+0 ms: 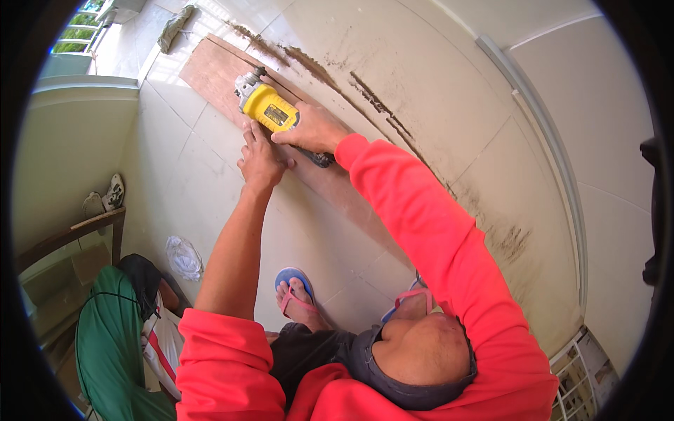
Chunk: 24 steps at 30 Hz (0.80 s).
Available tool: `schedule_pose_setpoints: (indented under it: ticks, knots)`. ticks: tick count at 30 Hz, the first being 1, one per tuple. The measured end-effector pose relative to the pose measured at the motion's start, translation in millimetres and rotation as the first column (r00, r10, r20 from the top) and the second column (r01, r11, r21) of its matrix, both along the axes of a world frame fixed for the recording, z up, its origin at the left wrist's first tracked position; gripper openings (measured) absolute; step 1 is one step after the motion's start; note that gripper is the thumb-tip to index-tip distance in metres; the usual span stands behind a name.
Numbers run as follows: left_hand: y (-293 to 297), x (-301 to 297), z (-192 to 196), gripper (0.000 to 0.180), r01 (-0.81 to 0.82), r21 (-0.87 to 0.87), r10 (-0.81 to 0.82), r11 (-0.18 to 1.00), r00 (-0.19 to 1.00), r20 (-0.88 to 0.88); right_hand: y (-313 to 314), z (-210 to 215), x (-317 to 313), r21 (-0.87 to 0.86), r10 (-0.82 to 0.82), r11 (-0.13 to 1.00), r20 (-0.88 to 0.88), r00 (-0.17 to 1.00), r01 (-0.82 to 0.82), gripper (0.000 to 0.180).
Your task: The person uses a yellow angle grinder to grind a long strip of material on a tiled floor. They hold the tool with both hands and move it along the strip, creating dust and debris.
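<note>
A yellow angle grinder (270, 109) with a grey metal head lies over a long reddish-brown wooden board (203, 67) on the tiled floor. My right hand (319, 129) wraps round the grinder's body from the right, thumb on the near side. Just below the tool, my left hand (260, 158) rests on the board with its fingers spread and the thumb out to the right. The tips of its fingers come close to the grinder's underside; whether they touch it I cannot tell. The grinder's disc is hidden from here.
Brown debris (309, 65) and a dark strip (375, 98) lie along the board's far side. A crumpled cloth (175, 28) is at the back left, a white plastic bag (184, 258) on the left floor. Green fabric (109, 344) hangs at lower left. My sandalled foot (295, 288) is nearby.
</note>
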State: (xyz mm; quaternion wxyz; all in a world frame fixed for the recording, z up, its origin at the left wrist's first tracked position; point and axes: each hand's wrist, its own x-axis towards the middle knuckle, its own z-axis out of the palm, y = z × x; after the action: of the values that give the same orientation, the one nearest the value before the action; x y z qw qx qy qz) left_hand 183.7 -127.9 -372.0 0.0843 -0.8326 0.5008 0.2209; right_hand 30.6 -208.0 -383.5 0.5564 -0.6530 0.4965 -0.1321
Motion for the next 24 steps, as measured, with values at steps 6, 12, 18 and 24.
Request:
schedule_pose_setpoints:
  ticks: [6,12,18,24]
  knots:
    - [-0.7,-4.7,4.1,0.136,-0.023,-0.013,0.023,1.000,1.000,0.005,-3.3,-2.5,0.7,0.022,0.019,1.000,-0.014,1.000,-0.019,0.080]
    - [-2.0,-4.1,3.2,0.135,-0.030,-0.012,0.030,0.999,1.000,-0.008,-5.3,-4.4,0.7,0.055,0.024,0.998,-0.019,1.000,-0.023,0.080]
    - [-2.3,-3.1,0.2,0.135,-0.030,0.004,0.030,1.000,1.000,-0.005,-8.1,-6.4,-0.4,0.107,0.055,0.993,-0.031,0.998,-0.052,0.092]
    - [1.9,-1.5,1.3,0.137,-0.019,-0.016,0.019,1.000,1.000,-0.012,-0.5,-1.1,-5.4,0.047,0.047,0.998,-0.050,0.998,-0.044,0.084]
